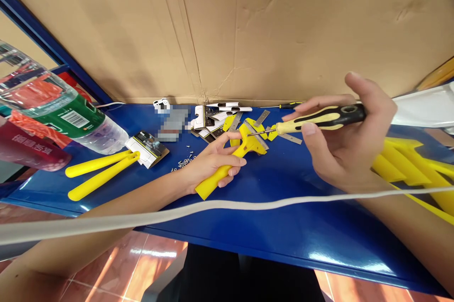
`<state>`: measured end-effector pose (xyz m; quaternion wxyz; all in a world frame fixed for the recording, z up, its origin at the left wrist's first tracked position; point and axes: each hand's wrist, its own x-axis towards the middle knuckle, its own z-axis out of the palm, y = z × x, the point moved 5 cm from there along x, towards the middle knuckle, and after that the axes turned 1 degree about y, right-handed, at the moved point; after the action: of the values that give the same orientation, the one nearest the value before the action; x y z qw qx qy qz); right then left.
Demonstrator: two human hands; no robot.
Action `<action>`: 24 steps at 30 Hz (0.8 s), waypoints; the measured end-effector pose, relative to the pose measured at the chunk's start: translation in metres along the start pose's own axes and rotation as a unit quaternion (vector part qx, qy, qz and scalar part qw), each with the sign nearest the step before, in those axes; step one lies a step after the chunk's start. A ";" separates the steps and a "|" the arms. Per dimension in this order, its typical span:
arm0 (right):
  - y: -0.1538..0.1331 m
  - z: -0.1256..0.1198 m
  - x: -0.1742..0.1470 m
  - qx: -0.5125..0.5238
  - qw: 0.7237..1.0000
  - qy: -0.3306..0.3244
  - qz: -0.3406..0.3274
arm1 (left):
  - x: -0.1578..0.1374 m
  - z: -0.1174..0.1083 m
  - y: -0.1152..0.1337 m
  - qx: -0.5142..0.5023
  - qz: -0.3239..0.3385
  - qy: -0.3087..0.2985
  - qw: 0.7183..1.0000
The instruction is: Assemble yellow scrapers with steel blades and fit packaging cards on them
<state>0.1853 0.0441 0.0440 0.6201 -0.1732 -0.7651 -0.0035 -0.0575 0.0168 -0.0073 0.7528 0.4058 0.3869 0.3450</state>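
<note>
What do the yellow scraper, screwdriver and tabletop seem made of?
Yellow scraper: probably matte moulded plastic, judging by its even colour; its blade looks metallic grey. Screwdriver: cream-and-black handle, perhaps plastic with rubber; thin grey shaft, likely metal. Tabletop: glossy blue, maybe painted metal, given bright reflections.

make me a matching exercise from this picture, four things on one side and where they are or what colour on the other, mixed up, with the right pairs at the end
Things
1. cream-and-black screwdriver
2. small metal parts
3. yellow scraper
4. clear bottle

Places and colours
A. held in the left hand
B. has a green label round it
C. held in the right hand
D. scattered loose on the blue table

Right pairs: 1-C, 2-D, 3-A, 4-B
</note>
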 end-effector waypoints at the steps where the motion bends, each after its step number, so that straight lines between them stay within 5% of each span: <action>1: 0.000 0.001 0.000 0.019 1.000 -0.012 0.010 | 0.000 0.000 0.000 -0.002 0.001 0.001 1.000; 9: 0.005 -0.002 -0.006 -0.022 0.999 0.024 -0.025 | 0.003 -0.003 -0.001 0.000 0.017 0.000 1.000; 16: -0.004 0.006 -0.003 0.040 0.998 -0.038 0.016 | 0.001 -0.004 -0.001 -0.001 0.010 0.010 1.000; 24: 0.010 0.003 -0.003 0.003 0.998 0.047 -0.030 | 0.000 -0.002 0.001 -0.005 0.006 0.012 1.000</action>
<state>0.1853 0.0532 0.0380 0.6553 -0.1477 -0.7403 -0.0276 -0.0592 0.0177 -0.0073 0.7476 0.4004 0.3918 0.3566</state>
